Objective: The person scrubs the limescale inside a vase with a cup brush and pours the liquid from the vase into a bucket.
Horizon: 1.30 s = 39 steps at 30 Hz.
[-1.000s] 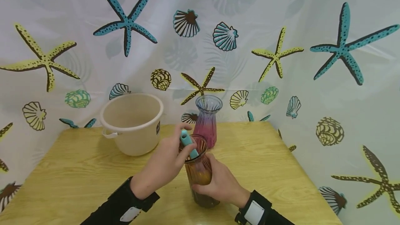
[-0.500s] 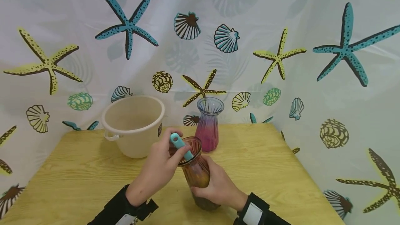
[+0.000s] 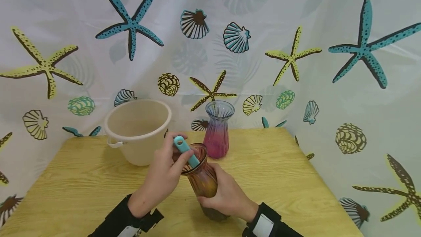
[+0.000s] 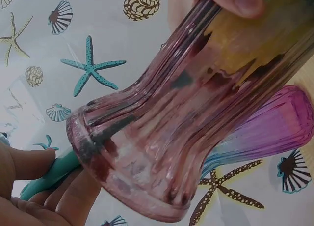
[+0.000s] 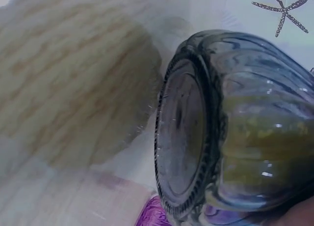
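My left hand [image 3: 159, 175] pinches a teal handle [image 3: 186, 150] with a hole in its end. The handle slants into the mouth of a ribbed amber-and-smoky glass vase [image 3: 201, 182], which leans to the left. Around the vase's body, my right hand [image 3: 230, 193] grips it. Through the glass a yellow mass [image 5: 265, 142] shows inside; whether it belongs to the handle I cannot tell. In the left wrist view, the handle [image 4: 59, 172] passes behind the vase's flared rim [image 4: 132, 196]. The right wrist view shows the vase's round base [image 5: 182, 132], tilted.
Just behind the held vase stands a second glass vase [image 3: 217, 134], blue fading to pink. A cream bucket [image 3: 139, 149] with a side handle is at the back left. The wood-grain table [image 3: 279, 185] meets a curtain [image 3: 210, 57] printed with sea stars and shells.
The held vase's mouth has swung to the left, so it leans further. My left hand and the teal handle have moved left with it, while my right hand keeps its grip.
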### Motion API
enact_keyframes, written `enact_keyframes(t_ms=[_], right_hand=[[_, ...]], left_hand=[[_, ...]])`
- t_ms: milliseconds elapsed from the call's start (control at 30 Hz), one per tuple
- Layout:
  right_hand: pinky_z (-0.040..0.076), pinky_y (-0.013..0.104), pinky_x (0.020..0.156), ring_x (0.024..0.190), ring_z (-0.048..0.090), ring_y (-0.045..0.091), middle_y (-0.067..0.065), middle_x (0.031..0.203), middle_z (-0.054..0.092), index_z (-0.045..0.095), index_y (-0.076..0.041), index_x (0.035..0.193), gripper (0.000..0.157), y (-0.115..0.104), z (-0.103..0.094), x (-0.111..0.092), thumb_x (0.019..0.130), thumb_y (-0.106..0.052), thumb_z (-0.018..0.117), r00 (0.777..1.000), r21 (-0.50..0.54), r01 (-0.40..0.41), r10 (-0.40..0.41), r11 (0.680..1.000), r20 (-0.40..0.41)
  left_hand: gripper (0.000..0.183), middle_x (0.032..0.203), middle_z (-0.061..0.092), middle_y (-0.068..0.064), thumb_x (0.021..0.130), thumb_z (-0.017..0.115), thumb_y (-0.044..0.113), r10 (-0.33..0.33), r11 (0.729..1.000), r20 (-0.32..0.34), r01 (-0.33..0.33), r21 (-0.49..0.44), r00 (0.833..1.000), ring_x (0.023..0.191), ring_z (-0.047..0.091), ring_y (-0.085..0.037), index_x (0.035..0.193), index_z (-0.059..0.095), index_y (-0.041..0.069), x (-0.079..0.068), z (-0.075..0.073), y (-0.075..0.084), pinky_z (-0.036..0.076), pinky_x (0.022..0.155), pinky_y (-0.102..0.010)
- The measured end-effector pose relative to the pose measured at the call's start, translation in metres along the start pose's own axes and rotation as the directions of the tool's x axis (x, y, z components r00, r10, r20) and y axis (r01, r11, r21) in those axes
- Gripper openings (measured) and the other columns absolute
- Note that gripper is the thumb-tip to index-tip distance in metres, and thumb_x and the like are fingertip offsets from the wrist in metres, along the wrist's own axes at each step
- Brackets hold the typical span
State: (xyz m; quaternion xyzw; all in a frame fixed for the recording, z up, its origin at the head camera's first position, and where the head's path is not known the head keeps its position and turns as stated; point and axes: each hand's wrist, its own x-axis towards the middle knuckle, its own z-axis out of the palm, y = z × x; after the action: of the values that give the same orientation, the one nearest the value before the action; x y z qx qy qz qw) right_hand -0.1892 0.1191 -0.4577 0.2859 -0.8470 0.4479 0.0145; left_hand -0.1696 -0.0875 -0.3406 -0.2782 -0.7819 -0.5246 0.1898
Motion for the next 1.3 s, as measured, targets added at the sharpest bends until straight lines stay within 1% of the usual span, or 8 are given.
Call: enact_keyframes(t_ms=[133, 200, 367, 533, 833, 967, 1100, 1300], right_hand=[[0.054, 0.031, 0.072, 0.092, 0.056, 0.008, -0.004, 0.115, 0.055, 0.033, -0.02, 0.138, 0.086, -0.001, 0.001, 0.0, 0.071, -0.044, 0.08, 1.0, -0.036, -0.009, 0.01, 0.999, 0.007], [0.053, 0.031, 0.07, 0.089, 0.057, 0.009, -0.004, 0.113, 0.056, 0.034, -0.019, 0.137, 0.085, -0.001, 0.002, 0.0, 0.07, -0.044, 0.08, 1.0, -0.051, -0.004, 0.005, 0.999, 0.002], [0.053, 0.03, 0.07, 0.087, 0.056, 0.008, -0.004, 0.111, 0.056, 0.035, -0.019, 0.136, 0.083, -0.001, 0.002, -0.001, 0.07, -0.044, 0.079, 1.0, -0.069, 0.009, -0.01, 0.998, -0.013], [0.053, 0.03, 0.071, 0.089, 0.056, 0.007, -0.005, 0.113, 0.056, 0.035, -0.019, 0.136, 0.083, -0.002, 0.002, -0.001, 0.07, -0.042, 0.08, 1.0, -0.075, 0.028, -0.028, 0.997, -0.003], [0.053, 0.031, 0.071, 0.089, 0.056, 0.007, -0.006, 0.112, 0.057, 0.034, -0.018, 0.138, 0.086, -0.002, 0.001, 0.003, 0.069, -0.04, 0.081, 1.0, -0.061, 0.017, -0.018, 0.998, -0.012], [0.053, 0.029, 0.069, 0.087, 0.057, 0.006, -0.008, 0.11, 0.057, 0.035, -0.022, 0.135, 0.083, -0.003, 0.002, 0.004, 0.069, -0.041, 0.081, 1.0, -0.07, 0.029, -0.029, 0.997, -0.002], [0.053, 0.029, 0.07, 0.089, 0.056, 0.005, -0.009, 0.11, 0.056, 0.035, -0.023, 0.135, 0.082, -0.004, 0.002, 0.005, 0.069, -0.044, 0.08, 0.999, -0.104, 0.048, -0.048, 0.993, 0.008], [0.053, 0.031, 0.073, 0.094, 0.054, 0.004, -0.009, 0.114, 0.054, 0.035, -0.022, 0.135, 0.082, -0.003, 0.002, 0.005, 0.07, -0.046, 0.078, 0.998, -0.117, 0.067, -0.065, 0.991, 0.022]], left_hand=[[0.034, 0.091, 0.071, -0.01, 0.092, 0.057, -0.004, 0.116, 0.993, -0.076, -0.116, 0.004, 0.99, 0.069, 0.063, -0.013, 0.122, 0.042, 0.001, 0.008, -0.007, 0.007, 0.055, 0.053, -0.034], [0.041, 0.09, 0.071, -0.01, 0.091, 0.057, -0.006, 0.13, 0.991, -0.084, -0.13, 0.01, 0.988, 0.068, 0.063, -0.013, 0.128, 0.04, 0.002, 0.011, -0.012, 0.01, 0.055, 0.054, -0.033], [0.044, 0.091, 0.068, -0.012, 0.095, 0.053, -0.002, 0.049, 0.995, -0.051, -0.054, -0.084, 0.997, 0.071, 0.064, -0.015, 0.135, 0.038, 0.01, 0.018, -0.025, 0.009, 0.058, 0.061, -0.029], [0.037, 0.09, 0.066, -0.018, 0.096, 0.05, -0.003, -0.02, 0.975, -0.056, 0.007, -0.221, 0.998, 0.077, 0.065, -0.023, 0.131, 0.039, 0.004, 0.023, -0.031, -0.002, 0.058, 0.063, -0.031], [0.033, 0.092, 0.063, -0.026, 0.097, 0.049, -0.001, -0.082, 0.947, -0.057, 0.06, -0.317, 0.995, 0.078, 0.065, -0.035, 0.128, 0.036, 0.002, 0.029, -0.037, -0.011, 0.058, 0.064, -0.035], [0.032, 0.091, 0.064, -0.024, 0.098, 0.05, 0.002, -0.149, 0.952, -0.031, 0.135, -0.276, 0.988, 0.077, 0.065, -0.029, 0.127, 0.036, 0.003, 0.029, -0.031, -0.016, 0.058, 0.063, -0.033], [0.031, 0.091, 0.064, -0.023, 0.098, 0.051, 0.006, -0.201, 0.959, 0.051, 0.207, -0.194, 0.978, 0.073, 0.065, -0.021, 0.125, 0.037, 0.005, 0.025, -0.018, -0.02, 0.058, 0.062, -0.034], [0.03, 0.09, 0.067, -0.015, 0.097, 0.054, 0.01, -0.168, 0.983, 0.085, 0.173, -0.06, 0.982, 0.071, 0.065, -0.013, 0.124, 0.039, 0.009, 0.017, -0.006, -0.019, 0.057, 0.061, -0.04]])
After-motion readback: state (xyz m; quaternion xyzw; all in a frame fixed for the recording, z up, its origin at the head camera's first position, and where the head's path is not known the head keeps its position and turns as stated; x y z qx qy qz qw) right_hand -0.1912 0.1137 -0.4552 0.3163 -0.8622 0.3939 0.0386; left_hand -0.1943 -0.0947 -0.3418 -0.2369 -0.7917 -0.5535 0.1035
